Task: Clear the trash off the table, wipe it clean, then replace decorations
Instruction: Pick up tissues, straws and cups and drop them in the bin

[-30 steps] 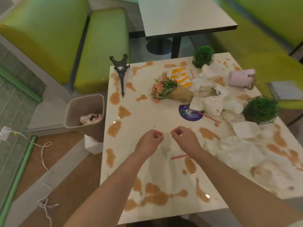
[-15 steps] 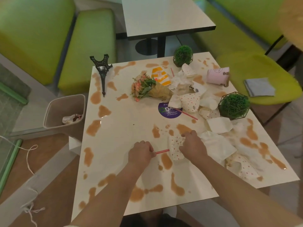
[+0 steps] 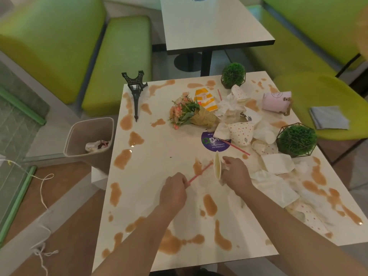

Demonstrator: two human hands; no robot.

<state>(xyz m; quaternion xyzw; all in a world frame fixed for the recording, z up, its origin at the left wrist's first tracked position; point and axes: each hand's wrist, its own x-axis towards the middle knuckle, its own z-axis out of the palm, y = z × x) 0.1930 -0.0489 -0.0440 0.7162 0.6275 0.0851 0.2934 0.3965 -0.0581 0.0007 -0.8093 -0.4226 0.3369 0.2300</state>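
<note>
Lime-green booth seats [image 3: 111, 62] line the far left and far right of the room, with a second, grey-topped bench [image 3: 209, 22] between them at the far end. A wood-toned floor [image 3: 65, 198] lies at near left, with a white cord [image 3: 42, 192] trailing across it. The white bench [image 3: 159, 160] fills the middle, blotched all over with brown spills [image 3: 123, 159]. Its right half carries a heap of crumpled napkins [image 3: 276, 186] and dotted paper cups [image 3: 242, 132], a pink cup [image 3: 275, 101] lying on its side at far right, and a purple round sticker [image 3: 211, 144] near the centre. A tan trash bin [image 3: 89, 138] stands on the floor just beside the bench's left edge, with wrappers inside. Two green ball plants sit on the bench, one at right [image 3: 296, 140] in a wire frame, one at the far edge [image 3: 233, 74]. A small flower bouquet [image 3: 189, 113] lies near the middle, and a dark tower figurine [image 3: 136, 92] lies at far left. The right hand [image 3: 236, 173] grips a flattened paper cup [image 3: 217, 165] held on edge above the bench. The left hand [image 3: 173, 189], fingers curled, pinches the near end of a pink straw [image 3: 200, 173] that slants toward that cup.
</note>
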